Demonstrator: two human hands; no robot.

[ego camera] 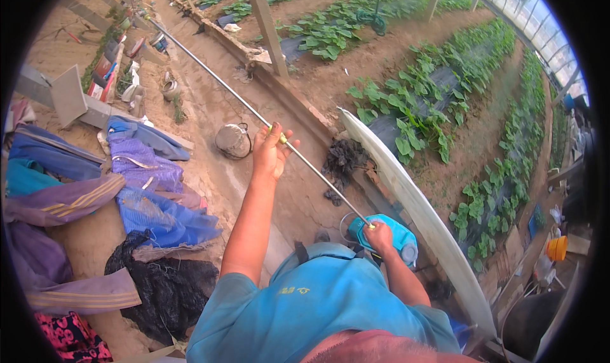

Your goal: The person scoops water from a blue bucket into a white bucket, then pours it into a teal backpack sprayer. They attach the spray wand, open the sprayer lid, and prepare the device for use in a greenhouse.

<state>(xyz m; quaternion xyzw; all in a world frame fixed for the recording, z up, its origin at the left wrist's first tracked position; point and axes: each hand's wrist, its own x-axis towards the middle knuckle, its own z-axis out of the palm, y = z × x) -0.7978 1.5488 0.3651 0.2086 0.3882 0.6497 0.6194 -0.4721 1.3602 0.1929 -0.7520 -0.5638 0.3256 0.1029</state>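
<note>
A long thin metal spray lance runs slantwise from the upper left down to my right hand. My left hand is under its middle, at a yellow-green fitting, with the thumb over the rod and the other fingers partly spread. My right hand is closed around the lance's lower end, above a turquoise sprayer tank that stands by my legs. A thin hose curves beside the tank. The lance's far tip is too small to make out clearly.
Leafy crop rows lie beyond a low concrete curb with a post. A pale rolled sheet arches at the right. A cloth-covered pot sits on the dirt path. Clothes and black netting lie left.
</note>
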